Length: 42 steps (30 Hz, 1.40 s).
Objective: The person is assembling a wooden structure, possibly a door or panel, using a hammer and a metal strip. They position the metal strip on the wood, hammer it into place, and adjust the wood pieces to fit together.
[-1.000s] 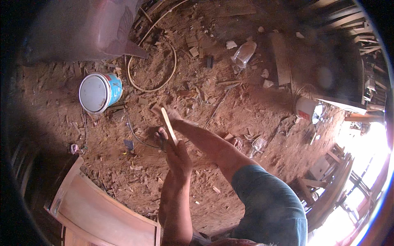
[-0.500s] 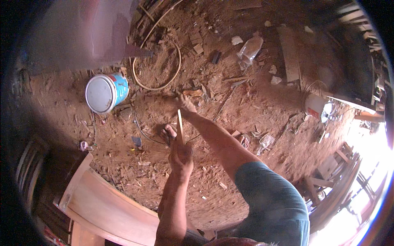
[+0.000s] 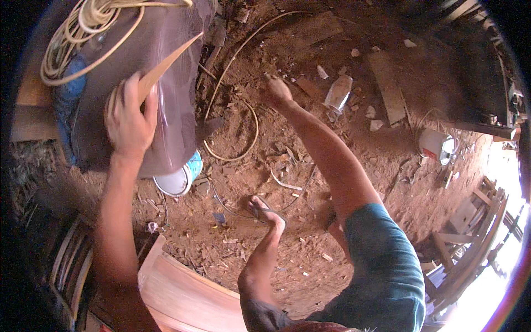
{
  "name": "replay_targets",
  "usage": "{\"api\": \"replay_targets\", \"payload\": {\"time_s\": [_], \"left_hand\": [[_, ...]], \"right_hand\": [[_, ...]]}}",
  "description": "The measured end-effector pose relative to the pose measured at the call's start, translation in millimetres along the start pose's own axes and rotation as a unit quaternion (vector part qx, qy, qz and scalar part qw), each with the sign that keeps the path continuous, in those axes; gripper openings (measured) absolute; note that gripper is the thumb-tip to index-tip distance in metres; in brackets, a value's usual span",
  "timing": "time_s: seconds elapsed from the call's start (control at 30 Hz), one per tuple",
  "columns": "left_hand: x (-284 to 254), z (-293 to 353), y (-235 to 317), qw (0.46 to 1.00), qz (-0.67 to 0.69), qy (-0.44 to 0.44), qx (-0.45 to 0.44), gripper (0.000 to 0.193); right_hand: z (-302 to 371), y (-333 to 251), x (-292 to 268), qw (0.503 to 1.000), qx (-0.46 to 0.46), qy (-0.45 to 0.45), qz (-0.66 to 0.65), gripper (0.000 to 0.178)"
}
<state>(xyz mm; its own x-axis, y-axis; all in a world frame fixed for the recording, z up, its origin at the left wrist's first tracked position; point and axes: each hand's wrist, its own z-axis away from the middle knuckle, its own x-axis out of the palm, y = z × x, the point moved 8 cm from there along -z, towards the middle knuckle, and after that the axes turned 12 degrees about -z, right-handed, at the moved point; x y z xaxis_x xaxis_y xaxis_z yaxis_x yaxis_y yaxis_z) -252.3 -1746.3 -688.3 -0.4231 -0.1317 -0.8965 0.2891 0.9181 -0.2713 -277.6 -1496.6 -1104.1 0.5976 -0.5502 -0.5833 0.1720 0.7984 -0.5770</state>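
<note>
Across my feed I have a dirt floor point(image 3: 310, 265) littered with chips and scraps. At ten o'clock I see a big, smooth, dark purplish piece point(image 3: 174, 133), and at seven a curved wooden panel point(image 3: 193, 290). A pale hose coil point(image 3: 102, 8) lies on the dark piece, toward its far end. I spot a white bucket point(image 3: 437, 145) at three and a blue-sided bucket point(image 3: 173, 182) at nine, partly behind the dark piece. The right hand point(image 3: 277, 91) reaches out at twelve; I cannot tell its grip. The left hand point(image 3: 130, 119), at ten, pinches a thin wooden strip point(image 3: 165, 69) above the dark piece, tip toward one o'clock.
</note>
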Motion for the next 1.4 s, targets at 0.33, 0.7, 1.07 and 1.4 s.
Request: {"api": "replay_targets", "payload": {"time_s": [0.33,0.7,1.07,1.4], "left_hand": [[37.8,2.1,-18.9,0.995,0.097,0.039,-0.009,0.031],[49.9,-13.4,-9.8,0.990,0.132,0.040,-0.013,0.025],[16.4,-41.4,5.1,0.977,0.046,-0.188,-0.091,0.034],[-350.9,-22.7,335.1,0.841,0.337,-0.414,0.084,0.050]], "right_hand": [[-223.3,-141.8,64.3,0.924,-0.292,0.159,0.188,0.061],[-94.8,-63.2,-18.7,0.986,-0.097,0.134,-0.029,0.047],[432.0,-60.8,-162.4,0.937,0.065,0.193,-0.284,0.027],[858.6,-198.8,-401.3,0.819,-0.097,0.478,-0.302,0.044]]}}
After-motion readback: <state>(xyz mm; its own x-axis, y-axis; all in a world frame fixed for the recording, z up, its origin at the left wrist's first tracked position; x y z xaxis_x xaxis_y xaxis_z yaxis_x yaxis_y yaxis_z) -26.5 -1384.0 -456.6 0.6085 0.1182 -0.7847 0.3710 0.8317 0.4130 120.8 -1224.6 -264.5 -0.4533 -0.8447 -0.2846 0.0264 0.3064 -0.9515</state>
